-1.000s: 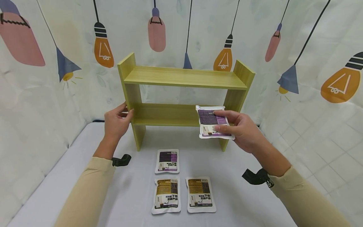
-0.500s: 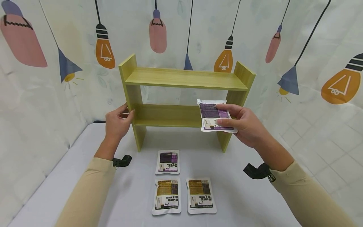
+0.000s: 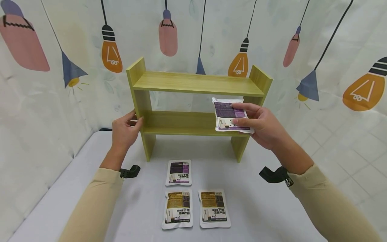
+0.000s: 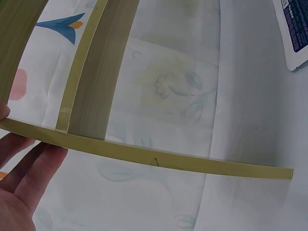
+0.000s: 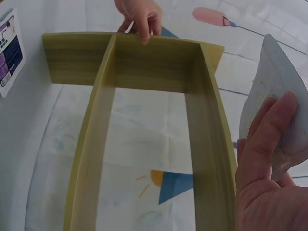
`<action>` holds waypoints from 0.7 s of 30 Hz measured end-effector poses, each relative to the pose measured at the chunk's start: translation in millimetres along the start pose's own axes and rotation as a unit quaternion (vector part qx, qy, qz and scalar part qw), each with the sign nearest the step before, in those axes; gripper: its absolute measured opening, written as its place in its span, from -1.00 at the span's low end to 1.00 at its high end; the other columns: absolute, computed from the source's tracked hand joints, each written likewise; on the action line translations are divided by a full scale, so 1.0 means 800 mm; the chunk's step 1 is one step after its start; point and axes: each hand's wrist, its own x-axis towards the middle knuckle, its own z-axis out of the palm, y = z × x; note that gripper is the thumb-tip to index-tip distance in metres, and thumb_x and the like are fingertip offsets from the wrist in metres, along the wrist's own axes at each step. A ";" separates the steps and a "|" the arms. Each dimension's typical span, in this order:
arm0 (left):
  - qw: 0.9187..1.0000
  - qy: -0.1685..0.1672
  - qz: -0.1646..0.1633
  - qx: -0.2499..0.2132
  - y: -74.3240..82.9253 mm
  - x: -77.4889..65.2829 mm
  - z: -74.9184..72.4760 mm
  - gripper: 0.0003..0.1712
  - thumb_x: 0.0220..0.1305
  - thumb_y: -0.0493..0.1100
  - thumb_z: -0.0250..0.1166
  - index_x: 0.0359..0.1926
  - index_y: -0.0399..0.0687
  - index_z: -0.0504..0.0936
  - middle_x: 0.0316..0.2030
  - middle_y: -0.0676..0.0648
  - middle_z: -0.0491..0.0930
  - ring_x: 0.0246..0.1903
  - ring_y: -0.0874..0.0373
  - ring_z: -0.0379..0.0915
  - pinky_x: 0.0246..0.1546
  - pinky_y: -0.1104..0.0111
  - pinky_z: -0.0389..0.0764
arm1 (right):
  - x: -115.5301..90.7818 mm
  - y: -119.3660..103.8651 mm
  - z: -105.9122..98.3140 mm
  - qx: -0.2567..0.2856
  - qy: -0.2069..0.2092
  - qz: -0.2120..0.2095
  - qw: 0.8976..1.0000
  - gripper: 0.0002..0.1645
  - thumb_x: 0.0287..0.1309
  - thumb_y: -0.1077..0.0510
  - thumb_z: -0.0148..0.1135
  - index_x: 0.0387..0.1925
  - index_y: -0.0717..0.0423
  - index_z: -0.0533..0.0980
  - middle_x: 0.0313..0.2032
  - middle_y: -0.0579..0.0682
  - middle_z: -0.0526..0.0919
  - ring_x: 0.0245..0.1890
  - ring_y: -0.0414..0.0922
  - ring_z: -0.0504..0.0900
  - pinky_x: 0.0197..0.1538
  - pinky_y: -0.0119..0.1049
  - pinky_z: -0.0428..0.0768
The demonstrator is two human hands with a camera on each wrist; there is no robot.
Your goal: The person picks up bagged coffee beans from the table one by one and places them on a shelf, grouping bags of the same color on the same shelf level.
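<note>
My right hand (image 3: 261, 125) pinches a white packet with a purple label (image 3: 225, 116), thumb on its front and fingers around its right edge. In the head view the packet overlaps the right part of the lower board of a yellow-green wooden shelf (image 3: 198, 82). The right wrist view shows the plain pale back of this packet (image 5: 274, 91) beside the shelf. My left hand (image 3: 126, 129) grips the shelf's left side panel; in the left wrist view the fingers (image 4: 41, 171) lie along the outside of that panel (image 4: 192, 162), with a thumb tip at its inner edge.
Another purple-labelled packet (image 3: 178, 172) lies on the white tabletop (image 3: 139, 208) in front of the shelf. Nearer are two brown-labelled packets (image 3: 178, 209) (image 3: 214, 208) side by side. A lamp-patterned cloth (image 3: 211, 37) hangs behind the shelf.
My right hand has raised the purple-labelled packet and shifted it slightly right, from below the lower board's front edge to in front of the gap between boards. My left hand stays on the side panel.
</note>
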 end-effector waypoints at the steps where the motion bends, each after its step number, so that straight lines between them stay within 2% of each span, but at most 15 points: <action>1: 1.000 0.000 0.000 0.002 0.000 0.000 0.000 -0.47 0.45 0.00 0.25 0.39 0.12 0.52 0.07 -0.23 0.73 -0.13 -0.19 0.73 -0.40 0.81 0.47 | 0.001 -0.001 0.000 0.002 0.002 0.001 1.000 -0.45 0.30 0.31 0.32 0.28 -0.09 0.59 0.16 0.11 0.45 -0.02 -0.08 0.67 -0.04 -0.38 0.74; 7: 1.000 0.005 0.000 0.011 0.000 0.001 0.000 -0.48 0.45 -0.03 0.25 0.39 0.09 0.54 0.06 -0.23 0.74 -0.15 -0.18 0.73 -0.39 0.81 0.48 | 0.007 -0.010 -0.003 0.019 0.008 0.000 1.000 -0.45 0.28 0.31 0.34 0.27 -0.09 0.61 0.18 0.07 0.44 0.02 -0.08 0.64 -0.03 -0.39 0.73; 14: 1.000 0.007 0.006 0.011 0.000 0.001 0.000 -0.48 0.44 -0.04 0.25 0.39 0.08 0.53 0.04 -0.24 0.74 -0.17 -0.18 0.73 -0.36 0.83 0.44 | 0.017 -0.018 -0.007 0.014 0.035 -0.005 0.999 -0.51 0.27 0.30 0.35 0.18 -0.14 0.67 0.15 0.03 0.50 -0.02 -0.11 0.67 -0.04 -0.45 0.71; 21: 1.000 0.005 0.001 0.014 0.000 0.001 -0.001 -0.47 0.45 -0.03 0.26 0.39 0.09 0.52 0.06 -0.22 0.74 -0.15 -0.17 0.73 -0.34 0.83 0.44 | 0.029 -0.026 -0.010 0.017 0.045 0.006 0.999 -0.50 0.25 0.27 0.39 0.19 -0.16 0.67 0.19 0.00 0.49 0.00 -0.10 0.66 -0.02 -0.45 0.71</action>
